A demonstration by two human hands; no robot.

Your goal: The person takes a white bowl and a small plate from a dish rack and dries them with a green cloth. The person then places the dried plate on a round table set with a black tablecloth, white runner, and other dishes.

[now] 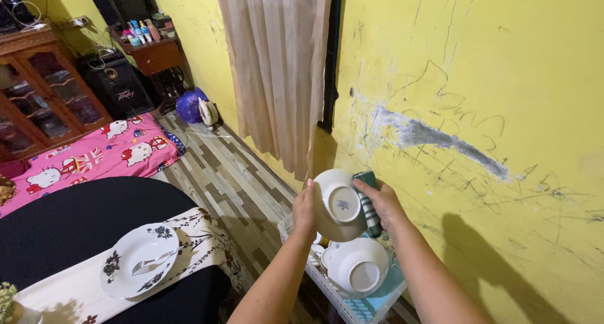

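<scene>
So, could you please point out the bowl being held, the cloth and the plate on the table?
bowl (340, 204), head view, its underside.
cloth (370, 212), head view, striped middle.
plate (129, 279), head view, bare centre.

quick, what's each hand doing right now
Left hand: closed on the rim of a white bowl, its underside towards the camera.
Right hand: closed on a dark striped cloth pressed against that bowl.
</scene>
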